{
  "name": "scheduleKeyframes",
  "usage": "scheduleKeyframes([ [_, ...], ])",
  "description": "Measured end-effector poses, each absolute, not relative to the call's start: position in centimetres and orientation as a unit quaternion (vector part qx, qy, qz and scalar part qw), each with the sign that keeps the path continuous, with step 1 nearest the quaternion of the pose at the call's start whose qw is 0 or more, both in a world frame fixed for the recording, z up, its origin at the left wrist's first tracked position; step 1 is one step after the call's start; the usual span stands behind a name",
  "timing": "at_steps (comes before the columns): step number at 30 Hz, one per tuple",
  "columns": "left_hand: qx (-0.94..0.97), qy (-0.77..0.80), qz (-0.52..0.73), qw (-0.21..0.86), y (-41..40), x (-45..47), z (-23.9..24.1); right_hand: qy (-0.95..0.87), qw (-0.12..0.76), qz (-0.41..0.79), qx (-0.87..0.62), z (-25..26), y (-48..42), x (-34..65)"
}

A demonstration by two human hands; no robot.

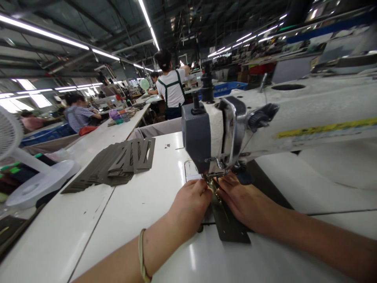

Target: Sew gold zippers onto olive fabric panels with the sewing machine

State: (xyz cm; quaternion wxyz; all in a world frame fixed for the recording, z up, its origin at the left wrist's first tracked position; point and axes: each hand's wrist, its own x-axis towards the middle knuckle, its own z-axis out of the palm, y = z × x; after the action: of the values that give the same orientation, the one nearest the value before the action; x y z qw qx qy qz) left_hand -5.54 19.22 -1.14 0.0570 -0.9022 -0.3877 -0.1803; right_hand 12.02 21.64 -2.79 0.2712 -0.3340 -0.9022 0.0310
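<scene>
A long dark panel (231, 230) with rounded corners lies on the white table under the head of a sewing machine (203, 137). A narrow gold-coloured strip, apparently a metal zipper (218, 195), runs along it between my hands. My left hand (191, 202) is closed at the panel's left edge, fingers curled and thumb pressed in close to the needle area. My right hand (243, 196) rests on the panel's right side, with bent fingers gripping it beside the presser foot. The fingertips and the stitching point are partly hidden by the machine head.
To the left lies a fanned pile of dark panels (114, 163) with slots cut in them. A white fan (44, 181) stands at the far left. The machine arm (309, 106) spans the right side. Several people work beyond, one in a white shirt (171, 88).
</scene>
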Motion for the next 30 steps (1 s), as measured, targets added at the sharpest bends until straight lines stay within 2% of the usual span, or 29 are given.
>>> scheduleKeyframes([
  [9, -0.893, -0.403, -0.196, 0.043, 19.3, -5.7, -1.7, -0.901, 0.267, 0.013, -0.343, -2.9, 23.0, 11.8],
  [16, -0.886, -0.406, -0.222, 0.034, 19.2, -6.0, -1.9, -0.893, 0.276, 0.082, -0.345, -2.4, 23.4, 12.5],
  [30, -0.898, -0.397, -0.182, 0.055, 19.6, -6.4, -1.6, -0.841, 0.277, -0.019, -0.465, -2.5, 23.8, 11.3],
])
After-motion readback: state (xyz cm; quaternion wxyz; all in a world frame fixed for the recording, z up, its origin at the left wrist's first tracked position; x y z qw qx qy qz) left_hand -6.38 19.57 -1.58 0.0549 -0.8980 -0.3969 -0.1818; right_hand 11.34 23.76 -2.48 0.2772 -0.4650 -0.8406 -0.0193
